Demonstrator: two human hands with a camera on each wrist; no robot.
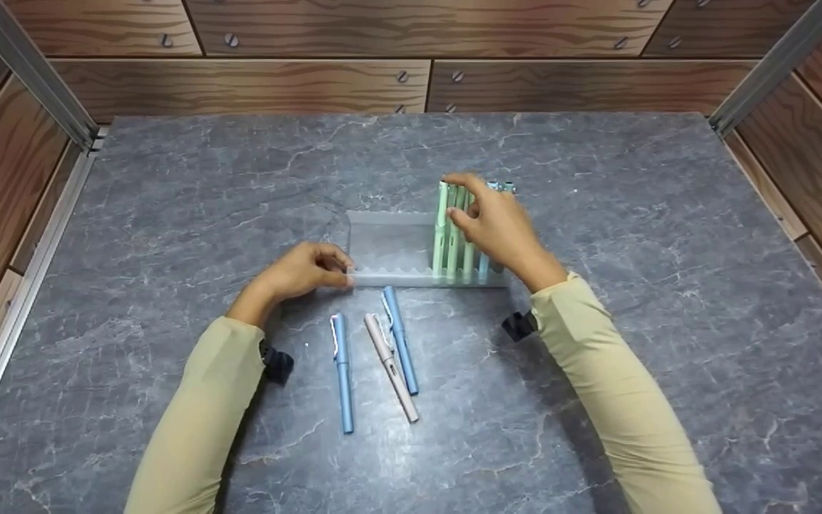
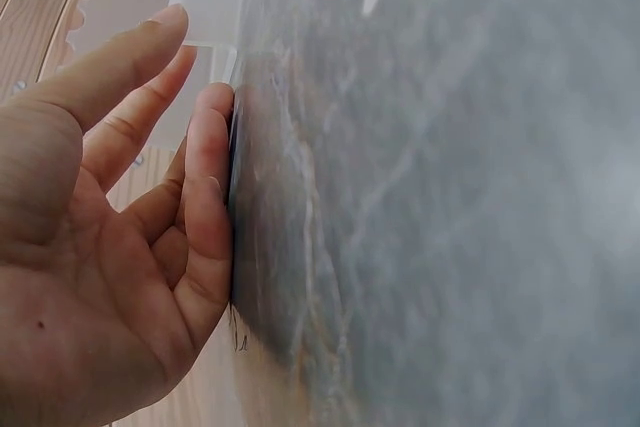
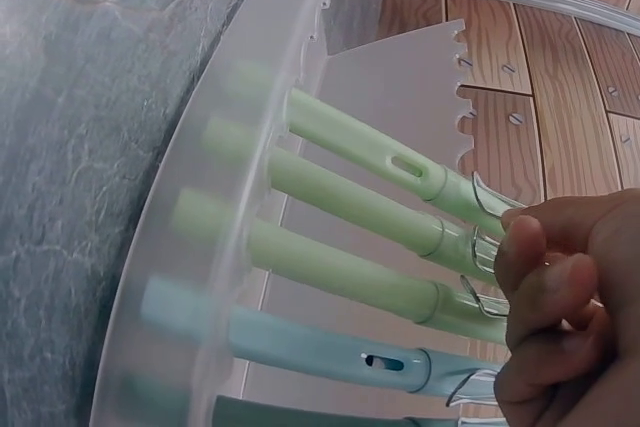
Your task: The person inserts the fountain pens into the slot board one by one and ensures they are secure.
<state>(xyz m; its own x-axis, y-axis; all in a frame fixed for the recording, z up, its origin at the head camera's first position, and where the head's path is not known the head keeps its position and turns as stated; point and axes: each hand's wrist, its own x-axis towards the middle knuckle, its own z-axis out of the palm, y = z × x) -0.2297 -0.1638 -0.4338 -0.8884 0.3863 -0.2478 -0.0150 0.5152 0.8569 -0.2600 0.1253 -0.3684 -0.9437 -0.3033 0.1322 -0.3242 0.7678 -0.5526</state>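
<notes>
A clear plastic pen rack [image 1: 393, 278] with scalloped edges stands mid-table. My left hand [image 1: 304, 270] holds its front left corner, thumb and fingertips around the edge; in the left wrist view the other fingers [image 2: 208, 207] lie loosely bent beside the tabletop. Several pens stand in the rack's right half. My right hand [image 1: 500, 223] pinches the cap end of the leftmost green pen [image 1: 440, 239] between thumb and index finger. Beside it come two more green pens [image 3: 340, 277], a light blue pen [image 3: 320, 345] and a dark teal one [image 3: 310, 415]. The right fingers partly hide the clips.
In front of the rack lie a blue pen [image 1: 343, 385], a grey-beige pen [image 1: 393, 371] and another blue pen [image 1: 402, 343], the latter two close together. Wood-patterned panels [image 1: 240, 86] and metal rails [image 1: 33, 271] border the grey marbled table [image 1: 168, 185].
</notes>
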